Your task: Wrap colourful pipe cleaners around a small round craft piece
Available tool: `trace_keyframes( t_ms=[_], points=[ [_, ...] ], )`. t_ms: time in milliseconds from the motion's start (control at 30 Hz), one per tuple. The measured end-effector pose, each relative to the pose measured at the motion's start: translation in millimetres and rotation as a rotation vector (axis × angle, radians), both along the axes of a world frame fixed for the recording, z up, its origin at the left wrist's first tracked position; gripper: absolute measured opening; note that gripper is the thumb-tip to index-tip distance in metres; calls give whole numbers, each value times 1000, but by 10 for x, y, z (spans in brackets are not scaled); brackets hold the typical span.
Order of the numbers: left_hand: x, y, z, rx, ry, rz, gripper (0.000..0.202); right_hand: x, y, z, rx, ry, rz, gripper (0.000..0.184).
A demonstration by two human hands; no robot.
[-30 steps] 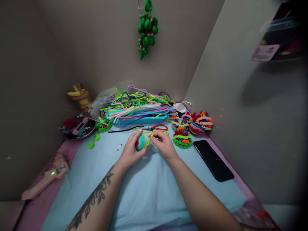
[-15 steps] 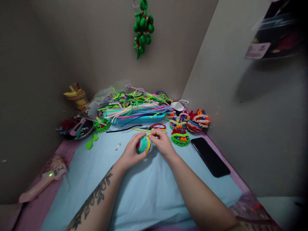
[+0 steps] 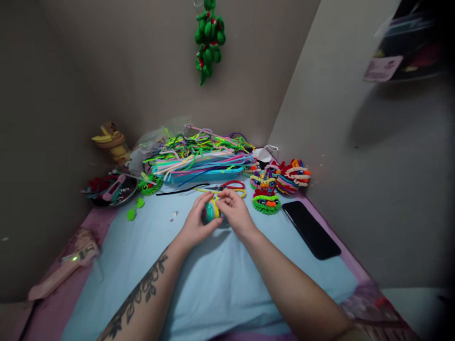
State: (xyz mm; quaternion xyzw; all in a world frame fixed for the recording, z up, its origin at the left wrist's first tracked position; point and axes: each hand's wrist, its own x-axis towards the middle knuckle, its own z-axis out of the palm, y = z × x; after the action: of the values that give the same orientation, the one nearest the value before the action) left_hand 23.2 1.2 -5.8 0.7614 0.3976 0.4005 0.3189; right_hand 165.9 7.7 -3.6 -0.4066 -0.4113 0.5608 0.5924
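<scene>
My left hand (image 3: 195, 223) is closed around a small rounded piece of coiled pipe cleaners (image 3: 212, 210) in teal, yellow and pink. From the right, my right hand (image 3: 237, 217) pinches at the yellow band on its upper side; the fingers hide exactly what they grip. Just beyond both hands lie scissors (image 3: 232, 183) with a red handle, a yellow strand close by. A black pipe cleaner (image 3: 183, 190) is stretched out left of the scissors.
Behind, a blue tray (image 3: 202, 176) is heaped with pipe cleaners. Finished fuzzy figures (image 3: 266, 202) and a phone (image 3: 311, 229) lie right. At left are a dark bowl (image 3: 124, 196), green fuzzy pieces (image 3: 131, 214), a pink glue gun (image 3: 67, 267) and a yellow cup (image 3: 115, 144).
The coiled piece has turned slightly in my left hand. My right hand has shifted a little left, its fingers now over the piece's upper right side. The camera view has moved slightly.
</scene>
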Motion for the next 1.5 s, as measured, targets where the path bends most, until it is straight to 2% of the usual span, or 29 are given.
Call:
trace_keyframes(
  t_ms=[100, 233, 500, 567, 733, 933, 1100, 1300, 1500],
  points=[
    [5, 8, -47, -68, -38, 73, 61, -69, -46, 7, 59, -16, -27, 22],
    [-9, 26, -62, -126, -70, 84, 56, -94, -72, 9, 76, -18, -36, 21],
    [-35, 30, -8, -83, -83, 63, 58, -35, -66, 20, 102, -135, -24, 20],
    [-40, 19, 16, -72, -66, 59, 57, -15, -82, 28, 163, -258, -53, 18],
    [-47, 1, 57, -83, -44, 89, 57, 51, -89, 18, 454, -675, -136, 19],
    [-71, 34, 5, -88, -46, 92, 57, 144, -24, -14, 658, -883, -82, 23],
    [-73, 58, -51, -165, -113, 79, 60, 146, -30, -20, 660, -886, -147, 30],
    [-44, 46, -5, -158, -122, 98, 56, 109, -71, -1, 707, -899, -239, 15],
    [-59, 42, 18, -97, -78, 120, 55, 132, -53, 29, 720, -958, -157, 14]
  ],
)
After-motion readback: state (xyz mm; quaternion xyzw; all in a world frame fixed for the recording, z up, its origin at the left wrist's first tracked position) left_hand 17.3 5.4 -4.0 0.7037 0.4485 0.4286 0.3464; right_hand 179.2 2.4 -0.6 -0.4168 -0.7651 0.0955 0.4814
